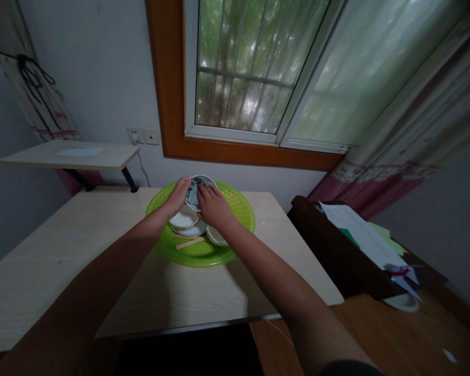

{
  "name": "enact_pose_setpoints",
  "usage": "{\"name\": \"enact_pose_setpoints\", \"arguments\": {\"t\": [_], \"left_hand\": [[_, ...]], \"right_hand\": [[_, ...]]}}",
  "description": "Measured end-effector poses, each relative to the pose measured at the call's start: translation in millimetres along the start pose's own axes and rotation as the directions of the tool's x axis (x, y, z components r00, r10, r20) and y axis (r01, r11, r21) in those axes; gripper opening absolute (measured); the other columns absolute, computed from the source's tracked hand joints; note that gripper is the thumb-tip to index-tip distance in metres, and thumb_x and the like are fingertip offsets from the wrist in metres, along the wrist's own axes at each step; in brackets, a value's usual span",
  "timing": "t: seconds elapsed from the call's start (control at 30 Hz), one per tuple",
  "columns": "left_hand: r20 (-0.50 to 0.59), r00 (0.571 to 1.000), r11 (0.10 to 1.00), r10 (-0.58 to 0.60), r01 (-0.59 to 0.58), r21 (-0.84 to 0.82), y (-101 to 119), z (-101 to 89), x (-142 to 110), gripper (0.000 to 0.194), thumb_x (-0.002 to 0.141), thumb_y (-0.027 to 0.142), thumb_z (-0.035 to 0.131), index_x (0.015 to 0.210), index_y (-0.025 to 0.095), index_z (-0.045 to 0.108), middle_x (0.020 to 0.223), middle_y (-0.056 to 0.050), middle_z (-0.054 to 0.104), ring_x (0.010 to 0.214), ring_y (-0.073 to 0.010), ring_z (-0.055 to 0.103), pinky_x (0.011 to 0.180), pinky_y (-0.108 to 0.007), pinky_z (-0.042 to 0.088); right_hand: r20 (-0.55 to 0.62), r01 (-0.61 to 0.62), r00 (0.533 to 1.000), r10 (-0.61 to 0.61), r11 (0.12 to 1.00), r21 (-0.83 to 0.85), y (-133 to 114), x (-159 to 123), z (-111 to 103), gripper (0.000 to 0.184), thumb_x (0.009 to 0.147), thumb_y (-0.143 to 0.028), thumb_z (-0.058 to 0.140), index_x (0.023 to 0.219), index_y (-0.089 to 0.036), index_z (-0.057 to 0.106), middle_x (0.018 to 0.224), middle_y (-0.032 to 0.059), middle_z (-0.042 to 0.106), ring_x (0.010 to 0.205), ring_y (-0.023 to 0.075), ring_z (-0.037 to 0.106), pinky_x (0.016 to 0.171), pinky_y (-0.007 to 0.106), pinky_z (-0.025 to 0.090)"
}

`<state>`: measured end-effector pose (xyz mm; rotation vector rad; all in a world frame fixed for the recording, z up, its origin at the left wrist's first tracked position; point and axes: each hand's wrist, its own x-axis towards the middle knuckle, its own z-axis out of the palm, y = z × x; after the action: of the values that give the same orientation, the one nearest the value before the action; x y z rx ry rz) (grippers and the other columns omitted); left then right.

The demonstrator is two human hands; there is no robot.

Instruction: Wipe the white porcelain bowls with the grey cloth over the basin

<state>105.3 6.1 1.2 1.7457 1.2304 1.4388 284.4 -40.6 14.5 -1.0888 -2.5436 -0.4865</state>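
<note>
A white bowl is tilted up above a round green basket, its inside turned toward me. My left hand grips the bowl by its left rim. Inside it lies a grey-blue cloth, pressed against the bowl by my right hand, fingers bent onto the fabric. Below my hands, another white bowl rests on a white plate in the basket. One more bowl sits partly hidden under my right wrist. Wooden chopsticks lie at the front of the basket.
The basket stands on a pale wooden table. A small raised shelf occupies the table's back left. A window is behind. To the right, a dark brown piece of furniture carries papers.
</note>
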Motion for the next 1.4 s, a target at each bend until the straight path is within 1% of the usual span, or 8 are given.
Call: {"name": "enact_pose_setpoints", "arguments": {"t": [0.13,0.27,0.4,0.7,0.87,1.03,1.23,1.4], "left_hand": [[-0.032,0.999,1.0,-0.016,0.016,0.02,0.2,-0.7,-0.6,0.036,0.095,0.053,0.037,0.104,0.024,0.056,0.118,-0.01,0.066,0.116,-0.0232,0.061,0.107,-0.036,0.047],[-0.052,0.999,0.997,-0.014,0.018,0.082,2.0,-2.6,-0.8,0.034,0.096,0.051,0.037,0.103,0.025,0.057,0.113,-0.009,0.066,0.115,-0.0242,0.061,0.11,-0.038,0.046],[-0.065,0.998,0.996,-0.008,0.014,0.092,1.3,-3.7,-0.8,0.032,0.098,0.049,0.037,0.103,0.025,0.058,0.115,-0.009,0.066,0.119,-0.0257,0.06,0.112,-0.042,0.045],[-0.061,0.998,0.996,-0.005,0.01,0.09,0.4,-4.7,-2.2,0.037,0.096,0.053,0.038,0.105,0.024,0.059,0.116,-0.01,0.067,0.118,-0.0255,0.061,0.109,-0.04,0.047],[-0.044,0.999,0.996,-0.015,0.019,0.091,4.5,-5.8,-3.2,0.033,0.096,0.051,0.037,0.102,0.025,0.057,0.114,-0.008,0.067,0.114,-0.0237,0.061,0.108,-0.037,0.046],[-0.019,1.0,0.998,0.016,-0.014,0.067,1.0,-3.7,-2.0,0.033,0.096,0.052,0.037,0.097,0.025,0.055,0.11,-0.008,0.067,0.109,-0.0225,0.063,0.106,-0.035,0.047],[0.02,0.999,0.999,0.026,-0.027,0.032,-5.2,0.2,2.5,0.037,0.093,0.053,0.036,0.098,0.022,0.056,0.115,-0.011,0.068,0.112,-0.0219,0.062,0.109,-0.034,0.046],[0.012,1.0,1.0,0.001,-0.001,-0.004,-3.8,0.0,1.1,0.039,0.094,0.055,0.036,0.103,0.022,0.055,0.116,-0.011,0.067,0.11,-0.0215,0.063,0.104,-0.034,0.049]], "right_hand": [[0.031,-0.032,0.999,0.033,0.999,-0.039,-2.5,2.4,-4.2,0.067,0.084,-0.031,0.075,0.139,0.001,0.055,0.149,0.0289,0.053,0.133,0.0358,0.052,0.121,0.046,0.032],[0.076,-0.033,0.996,0.038,0.997,-0.066,-5.6,3.7,-10.4,0.041,0.089,-0.032,0.07,0.121,-0.006,0.065,0.121,0.022,0.069,0.112,0.0334,0.062,0.105,0.045,0.043],[0.102,-0.008,0.995,0.017,0.996,-0.086,-7.4,3.8,-13.3,0.029,0.094,-0.034,0.065,0.111,-0.011,0.067,0.11,0.018,0.073,0.106,0.0323,0.065,0.101,0.045,0.042],[0.143,0.112,0.983,-0.112,0.994,0.012,-4.6,2.2,-10.6,0.024,0.098,-0.031,0.06,0.111,-0.012,0.067,0.109,0.0148,0.073,0.106,0.0289,0.066,0.097,0.041,0.044],[0.115,0.165,0.978,-0.176,0.981,0.102,-0.8,1.6,-5.4,0.032,0.096,-0.032,0.063,0.121,-0.011,0.065,0.12,0.0158,0.069,0.112,0.0284,0.064,0.105,0.042,0.045],[0.037,0.215,0.974,-0.222,0.967,0.134,3.2,0.5,0.3,0.046,0.095,-0.032,0.064,0.133,-0.006,0.061,0.151,0.0218,0.051,0.136,0.0305,0.052,0.122,0.045,0.033],[0.006,0.119,0.993,-0.12,0.989,0.083,3.5,-0.3,2.4,0.066,0.091,-0.037,0.07,0.146,-0.005,0.051,0.155,0.0252,0.046,0.148,0.0344,0.04,0.128,0.05,0.023],[-0.009,0.025,1.0,-0.025,0.999,0.028,2.9,0.1,5.5,0.073,0.093,-0.043,0.067,0.15,-0.003,0.048,0.16,0.0239,0.044,0.152,0.037,0.035,0.128,0.053,0.019]]}}
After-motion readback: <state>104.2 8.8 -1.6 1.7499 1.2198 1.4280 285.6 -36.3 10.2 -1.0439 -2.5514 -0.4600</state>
